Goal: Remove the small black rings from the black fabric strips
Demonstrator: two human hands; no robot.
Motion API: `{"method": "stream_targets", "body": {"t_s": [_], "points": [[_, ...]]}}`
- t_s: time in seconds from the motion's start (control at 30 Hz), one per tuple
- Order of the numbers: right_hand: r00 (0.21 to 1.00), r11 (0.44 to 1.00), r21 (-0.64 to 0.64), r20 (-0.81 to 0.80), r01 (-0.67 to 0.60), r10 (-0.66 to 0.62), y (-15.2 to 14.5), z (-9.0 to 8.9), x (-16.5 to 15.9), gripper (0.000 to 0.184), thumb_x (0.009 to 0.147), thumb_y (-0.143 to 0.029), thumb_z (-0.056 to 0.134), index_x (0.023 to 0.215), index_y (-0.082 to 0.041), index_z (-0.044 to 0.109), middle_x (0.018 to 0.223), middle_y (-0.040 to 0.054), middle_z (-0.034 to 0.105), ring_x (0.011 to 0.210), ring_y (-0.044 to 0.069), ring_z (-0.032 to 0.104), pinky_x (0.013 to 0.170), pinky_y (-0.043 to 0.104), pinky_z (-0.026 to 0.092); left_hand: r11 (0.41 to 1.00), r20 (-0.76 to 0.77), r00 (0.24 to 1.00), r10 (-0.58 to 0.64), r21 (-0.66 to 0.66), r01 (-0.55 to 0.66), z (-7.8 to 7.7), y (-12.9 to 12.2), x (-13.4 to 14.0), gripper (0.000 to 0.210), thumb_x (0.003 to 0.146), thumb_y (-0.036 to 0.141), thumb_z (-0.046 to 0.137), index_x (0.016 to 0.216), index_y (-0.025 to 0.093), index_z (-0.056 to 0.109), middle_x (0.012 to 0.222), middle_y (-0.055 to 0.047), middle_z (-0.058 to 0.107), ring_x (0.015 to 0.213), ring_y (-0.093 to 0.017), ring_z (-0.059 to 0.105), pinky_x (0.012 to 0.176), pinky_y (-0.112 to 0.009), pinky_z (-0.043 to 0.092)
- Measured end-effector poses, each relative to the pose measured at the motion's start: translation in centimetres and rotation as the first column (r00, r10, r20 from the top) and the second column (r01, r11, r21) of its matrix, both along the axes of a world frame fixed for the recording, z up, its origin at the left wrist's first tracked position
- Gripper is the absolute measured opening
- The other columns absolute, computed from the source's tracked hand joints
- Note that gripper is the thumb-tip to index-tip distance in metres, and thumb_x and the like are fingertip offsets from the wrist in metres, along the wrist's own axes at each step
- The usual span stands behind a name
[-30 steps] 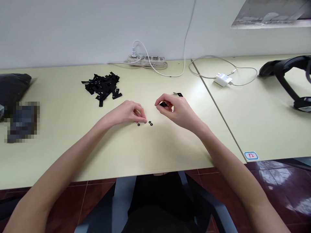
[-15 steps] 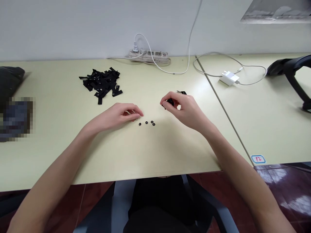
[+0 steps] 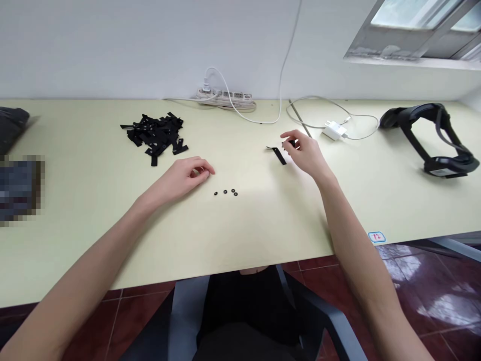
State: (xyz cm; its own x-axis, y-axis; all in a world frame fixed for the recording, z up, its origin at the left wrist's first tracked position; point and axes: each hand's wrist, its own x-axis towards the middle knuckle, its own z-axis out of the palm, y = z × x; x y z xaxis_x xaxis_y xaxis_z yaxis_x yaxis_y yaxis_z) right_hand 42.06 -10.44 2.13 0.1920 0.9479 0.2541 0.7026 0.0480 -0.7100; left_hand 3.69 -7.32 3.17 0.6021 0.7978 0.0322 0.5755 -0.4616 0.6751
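Observation:
My left hand (image 3: 187, 176) rests on the table with its fingers loosely curled and nothing visible between them. Several small black ring-like pieces (image 3: 225, 191) lie just to the right of its fingertips. My right hand (image 3: 303, 153) is farther right, over the table, its thumb and fingers closed around a small black piece (image 3: 289, 144), mostly hidden, so its kind is unclear. Beside those fingers, on the left, a black strip (image 3: 279, 156) lies on the table close to another thin dark piece. A pile of short black strips (image 3: 156, 133) is beyond my left hand.
Along the wall sits a power strip (image 3: 225, 99) with white cables. A white charger (image 3: 334, 130) with its cord lies at the back right, left of a black headset (image 3: 443, 163). Dark items, one pixelated (image 3: 18, 190), are at the left edge.
My right hand has moved right and away from the rings, uncovering the black strip at its left. My left hand stays near the rings. The view has shifted rightward and slightly upward.

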Motion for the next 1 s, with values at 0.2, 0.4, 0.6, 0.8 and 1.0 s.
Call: {"method": "stream_targets", "body": {"t_s": [0.2, 0.4, 0.6, 0.8, 1.0], "points": [[1.000, 0.998, -0.061, -0.027, -0.018, 0.016, 0.1, 0.0, -0.6, 0.033, 0.112, -0.040, 0.048, 0.118, -0.023, 0.075, 0.110, 0.0088, 0.078, 0.075, 0.020, 0.065, 0.082, 0.039, 0.052, 0.995, 0.074, 0.994, 0.080, 0.051, -0.083, -0.3, 1.2, -0.7, 0.027, 0.105, 0.040, 0.060, 0.107, 0.024, 0.081, 0.124, -0.009, 0.080, 0.105, -0.024, 0.073, 0.095, -0.037, 0.060], [0.986, 0.999, 0.011, 0.157, 0.050, -0.051, 0.4, -1.0, -0.8, 0.029, 0.105, -0.046, 0.062, 0.120, -0.026, 0.078, 0.118, 0.0108, 0.074, 0.103, 0.029, 0.067, 0.099, 0.046, 0.053, 0.955, 0.176, 0.957, 0.233, 0.146, -0.259, 0.3, 3.1, -2.6, 0.027, 0.099, 0.036, 0.060, 0.106, 0.024, 0.083, 0.124, -0.010, 0.077, 0.106, -0.024, 0.071, 0.092, -0.036, 0.059], [0.968, 0.996, -0.009, 0.237, -0.087, 0.086, 1.4, -3.0, -1.0, 0.024, 0.102, -0.034, 0.063, 0.117, -0.024, 0.078, 0.128, 0.0155, 0.070, 0.121, 0.034, 0.064, 0.109, 0.051, 0.054, 0.782, 0.265, 0.810, 0.524, 0.227, -0.580, 0.4, 5.8, -6.5, 0.026, 0.091, 0.020, 0.059, 0.104, 0.023, 0.081, 0.125, -0.009, 0.077, 0.105, -0.025, 0.069, 0.096, -0.040, 0.057], [0.967, 1.000, -0.001, 0.252, -0.028, 0.027, 1.5, -3.1, -0.2, 0.024, 0.101, -0.027, 0.057, 0.113, -0.022, 0.077, 0.119, 0.0163, 0.071, 0.115, 0.034, 0.068, 0.103, 0.051, 0.056, 0.867, 0.032, 0.927, 0.373, 0.344, -0.361, -1.2, 5.6, -6.2, 0.026, 0.101, 0.034, 0.063, 0.117, 0.023, 0.080, 0.127, -0.012, 0.071, 0.121, -0.033, 0.059, 0.112, -0.047, 0.050], [0.937, 0.960, -0.017, 0.214, -0.278, 0.275, 0.8, -2.7, -1.1, 0.028, 0.102, -0.044, 0.069, 0.123, -0.028, 0.078, 0.136, 0.0141, 0.069, 0.136, 0.036, 0.060, 0.118, 0.053, 0.051, 0.903, -0.041, 0.949, 0.311, 0.324, -0.282, -2.3, 5.5, -5.4, 0.020, 0.105, 0.038, 0.062, 0.111, 0.023, 0.075, 0.122, -0.012, 0.068, 0.117, -0.033, 0.055, 0.114, -0.050, 0.046]]}}
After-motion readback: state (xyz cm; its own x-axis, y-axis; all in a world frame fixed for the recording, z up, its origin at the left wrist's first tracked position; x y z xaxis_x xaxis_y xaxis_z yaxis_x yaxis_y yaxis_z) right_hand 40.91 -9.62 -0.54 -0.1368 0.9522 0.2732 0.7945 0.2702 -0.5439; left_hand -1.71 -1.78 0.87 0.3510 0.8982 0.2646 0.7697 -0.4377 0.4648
